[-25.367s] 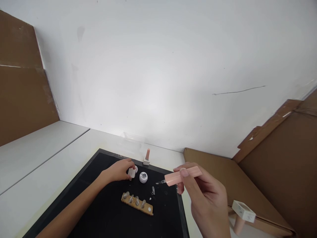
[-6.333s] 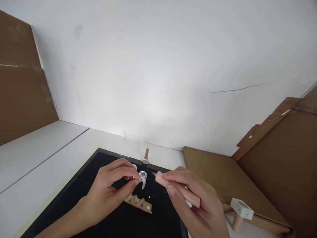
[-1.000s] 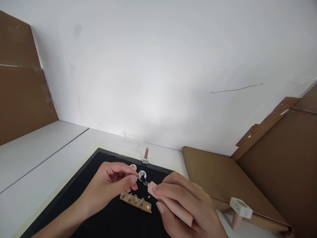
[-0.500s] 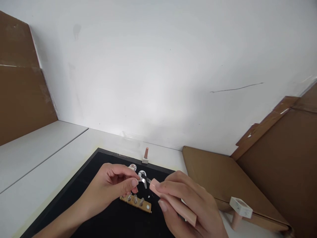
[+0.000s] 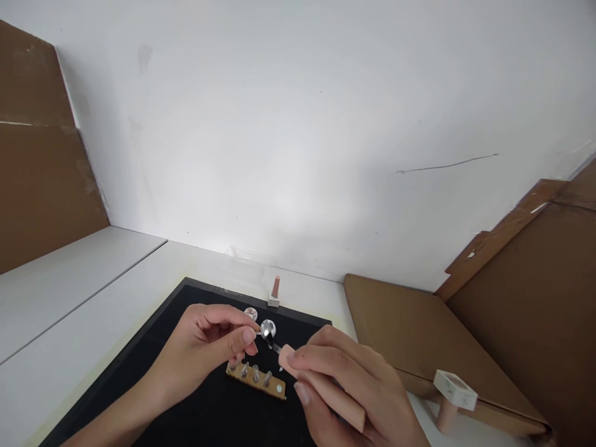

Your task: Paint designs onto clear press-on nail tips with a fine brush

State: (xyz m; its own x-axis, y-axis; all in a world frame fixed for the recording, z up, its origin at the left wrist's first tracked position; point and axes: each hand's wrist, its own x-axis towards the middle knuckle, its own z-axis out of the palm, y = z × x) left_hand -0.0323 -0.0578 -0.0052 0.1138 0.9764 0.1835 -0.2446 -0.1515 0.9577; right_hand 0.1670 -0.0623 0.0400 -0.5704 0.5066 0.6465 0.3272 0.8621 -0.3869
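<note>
My left hand (image 5: 216, 338) is closed, with thumb and forefinger pinching a small, pale, shiny piece that looks like a false nail tip (image 5: 259, 333); the fingers hide most of it. In my right hand (image 5: 358, 385) is a nail polish brush (image 5: 326, 388) with a thick pale pink handle. Its dark tip points up and left, close to the pinched piece; whether they touch I cannot tell. Just beyond the brush tip is a round silvery-white piece (image 5: 267, 326). Below, a tan strip (image 5: 265, 383) on the black mat (image 5: 209, 410) carries several clear, upright nail tips (image 5: 256, 372).
Behind my left fingers lies a small white disc (image 5: 251, 313). A pink-capped bottle (image 5: 274, 293) stands at the mat's far edge. To the right are a flat cardboard box (image 5: 410, 329) and a white square piece on a pink stem (image 5: 454, 391). A white wall (image 5: 279, 124) rises behind.
The brush has shifted slightly left and down, its tip now nearer my left fingertips. My left hand has drawn back a little to the left.
</note>
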